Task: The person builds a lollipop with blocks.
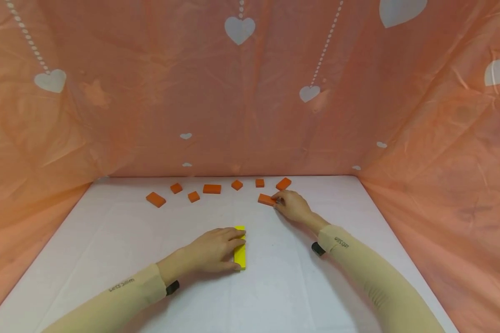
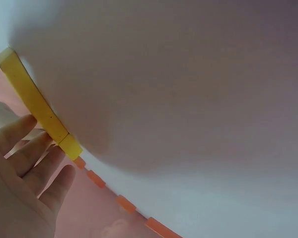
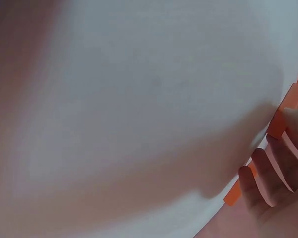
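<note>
In the head view, my left hand (image 1: 216,249) lies across a yellow block (image 1: 240,256) at the middle of the table, its thumb near the close end and its fingertips over the far part. The left wrist view shows a long yellow block (image 2: 35,101) with a small yellow block (image 2: 70,147) end to end with it. Those fingers look extended and spread, touching the long piece. Farther forward and right, my right hand (image 1: 293,206) pinches an orange block (image 1: 266,200) by its right end. In the right wrist view, thumb and finger meet at that orange block (image 3: 283,116).
Several orange blocks lie along the back of the white table (image 1: 129,240), among them a long one (image 1: 212,188) and a small one (image 1: 193,196). Another orange block (image 1: 284,183) sits just behind my right hand. Pink heart-patterned cloth (image 1: 250,115) encloses the back and sides.
</note>
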